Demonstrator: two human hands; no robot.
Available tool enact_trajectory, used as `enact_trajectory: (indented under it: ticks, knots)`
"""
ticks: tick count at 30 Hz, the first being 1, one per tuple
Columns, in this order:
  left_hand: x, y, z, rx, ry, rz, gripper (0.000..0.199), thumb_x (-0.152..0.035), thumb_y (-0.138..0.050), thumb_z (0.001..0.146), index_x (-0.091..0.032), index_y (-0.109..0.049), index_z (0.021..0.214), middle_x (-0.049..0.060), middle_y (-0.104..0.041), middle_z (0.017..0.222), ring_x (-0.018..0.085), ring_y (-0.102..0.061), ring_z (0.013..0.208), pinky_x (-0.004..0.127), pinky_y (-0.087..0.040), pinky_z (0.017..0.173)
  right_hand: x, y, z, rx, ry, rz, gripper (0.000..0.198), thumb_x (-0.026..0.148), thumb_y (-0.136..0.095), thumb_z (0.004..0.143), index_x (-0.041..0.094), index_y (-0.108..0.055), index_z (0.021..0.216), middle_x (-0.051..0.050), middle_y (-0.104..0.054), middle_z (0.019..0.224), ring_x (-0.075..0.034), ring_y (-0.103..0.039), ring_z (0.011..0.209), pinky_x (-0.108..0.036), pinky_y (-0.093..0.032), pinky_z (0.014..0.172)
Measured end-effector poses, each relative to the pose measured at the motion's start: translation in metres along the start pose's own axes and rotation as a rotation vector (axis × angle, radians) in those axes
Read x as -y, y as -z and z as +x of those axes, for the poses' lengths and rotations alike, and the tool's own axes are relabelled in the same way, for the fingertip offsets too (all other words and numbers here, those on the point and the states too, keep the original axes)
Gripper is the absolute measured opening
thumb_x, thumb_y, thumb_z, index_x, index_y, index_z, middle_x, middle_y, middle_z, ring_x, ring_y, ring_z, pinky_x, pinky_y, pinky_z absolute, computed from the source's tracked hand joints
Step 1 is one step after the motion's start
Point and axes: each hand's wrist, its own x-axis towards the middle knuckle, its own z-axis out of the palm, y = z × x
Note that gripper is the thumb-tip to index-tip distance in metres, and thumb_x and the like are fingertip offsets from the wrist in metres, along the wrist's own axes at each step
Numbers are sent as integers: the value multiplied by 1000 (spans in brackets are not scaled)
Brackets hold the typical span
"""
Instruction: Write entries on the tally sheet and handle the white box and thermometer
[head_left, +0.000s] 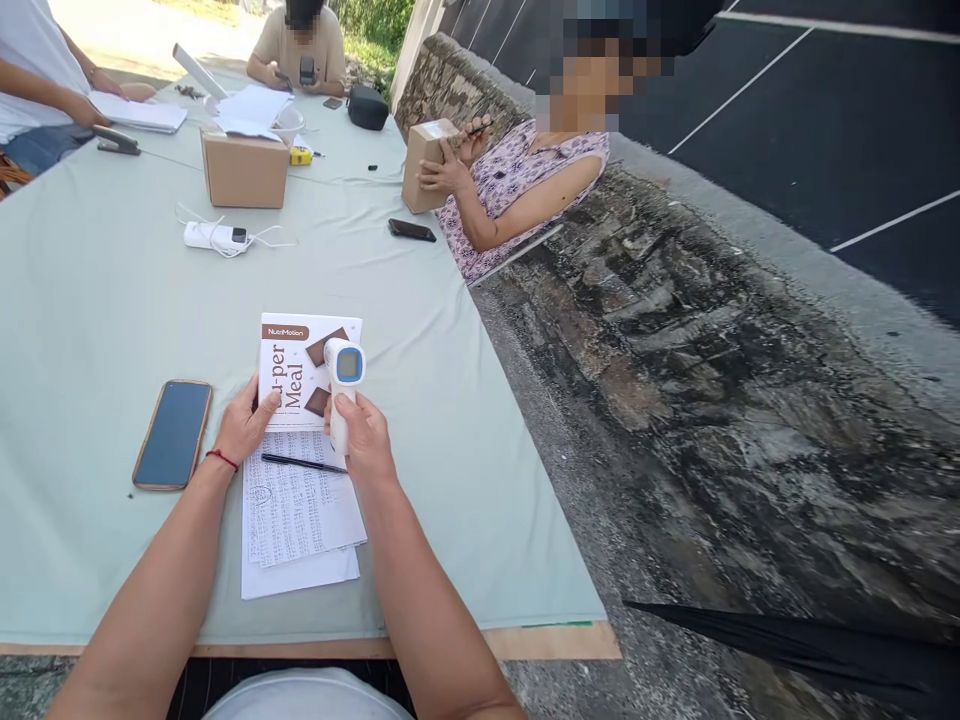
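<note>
My left hand point(246, 422) grips the left edge of a white and brown box point(289, 360) printed "NutriMotion", thumb on its front. My right hand point(365, 435) is wrapped round the handle of a white infrared thermometer point(346, 385) with a blue-rimmed screen. The thermometer overlaps the box's right side. Below the box lie printed sheets point(300, 520), with a black pen point(300, 463) across them. A smartphone point(172, 435) in a brown-edged case rests left of my left hand.
On the pale green tablecloth point(97, 330) are a white cabled device point(215, 237), a black phone point(412, 230), a cardboard box point(244, 172), a stapler point(116, 139) and a black case point(367, 107). At right, a person point(517, 200) holds another carton point(427, 165). Two more people are at the far end.
</note>
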Motion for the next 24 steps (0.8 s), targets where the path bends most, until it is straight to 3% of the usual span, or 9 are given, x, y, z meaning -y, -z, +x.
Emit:
enact_trajectory:
  ticks: [10, 24]
  knots:
    - [2, 0, 1, -2, -28, 7, 63, -68, -46, 95, -18, -60, 130, 12, -71, 124, 31, -66, 112, 44, -52, 98, 5, 2, -11, 42, -36, 12, 44, 58, -78, 64, 21, -60, 81, 4, -55, 65, -11, -46, 56, -27, -41, 53]
    - [4, 6, 7, -32, -20, 89, 75, -78, -44, 90, -18, -62, 132, 11, -72, 124, 32, -67, 110, 42, -54, 94, 6, 70, -91, -102, -47, -162, 36, 54, -75, 70, 21, -65, 82, 3, -55, 62, -14, -48, 58, -28, -41, 56]
